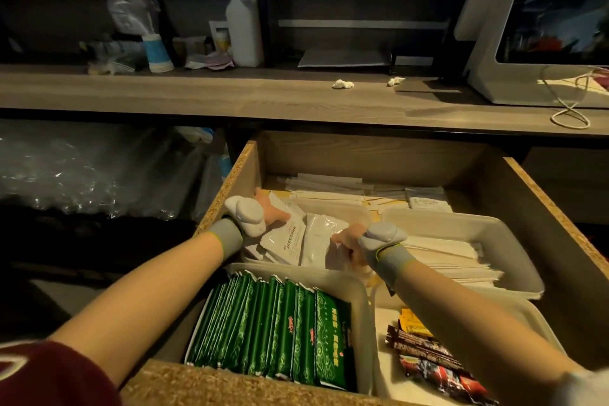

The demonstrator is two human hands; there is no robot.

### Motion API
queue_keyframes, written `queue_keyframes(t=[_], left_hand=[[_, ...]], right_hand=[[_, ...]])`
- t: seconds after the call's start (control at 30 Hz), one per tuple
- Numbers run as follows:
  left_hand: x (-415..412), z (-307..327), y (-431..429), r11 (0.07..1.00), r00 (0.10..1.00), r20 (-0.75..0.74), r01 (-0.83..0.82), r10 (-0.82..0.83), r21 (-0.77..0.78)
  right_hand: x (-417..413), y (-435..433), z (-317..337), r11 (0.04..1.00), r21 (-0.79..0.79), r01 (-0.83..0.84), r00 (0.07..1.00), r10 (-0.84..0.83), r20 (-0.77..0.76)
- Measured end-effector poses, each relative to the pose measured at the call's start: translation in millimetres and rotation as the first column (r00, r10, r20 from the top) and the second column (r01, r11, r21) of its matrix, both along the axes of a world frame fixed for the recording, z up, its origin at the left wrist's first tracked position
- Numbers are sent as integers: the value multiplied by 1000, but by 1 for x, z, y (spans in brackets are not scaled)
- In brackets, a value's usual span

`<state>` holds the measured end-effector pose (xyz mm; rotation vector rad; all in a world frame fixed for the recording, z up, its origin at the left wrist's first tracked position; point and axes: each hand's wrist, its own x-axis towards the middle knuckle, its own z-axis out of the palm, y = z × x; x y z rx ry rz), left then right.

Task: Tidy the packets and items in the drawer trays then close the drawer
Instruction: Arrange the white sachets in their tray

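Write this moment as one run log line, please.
drawer: open | left hand: on white packets, back-left tray | right hand: gripping same packets | green packets: upright row, front-left tray

The open drawer (557,208) holds four trays (461,224) and loose white packets (329,191).

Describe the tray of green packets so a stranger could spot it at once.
Look into the open wooden drawer under the counter. At its front left corner sits a pale plastic tray, below the person's left forearm. Only it holds green packets, upright in a tight row; neighbouring trays hold white or dark ones.
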<state>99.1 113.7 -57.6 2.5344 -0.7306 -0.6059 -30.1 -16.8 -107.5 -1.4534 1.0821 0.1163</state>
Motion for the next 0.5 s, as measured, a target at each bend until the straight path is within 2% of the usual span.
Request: queue_keyframes(t=[0.03,0.1,0.2,0.27,0.33,0.5], left_hand=[[1,1,0,999,999,28,-39,40,-24],[0,4,-1,998,980,196,-22,34,-64],[-3,7,-2,991,935,330,106,-128,83],[-8,6,-4,967,930,287,185,-229,173],[-11,4,-6,952,942,216,206,-255,224],[-9,11,-4,970,969,128,189,-209,153]], right_hand=[[1,0,0,999,-6,-33,999,33,-19],[2,-2,-5,996,-30,-80,996,79,-34],[4,-10,-15,947,268,178,983,-184,-4],[3,-14,-19,922,310,232,969,-247,9],[1,-10,-21,880,389,274,952,-305,18],[-7,1,-13,751,583,309,917,-398,27]])
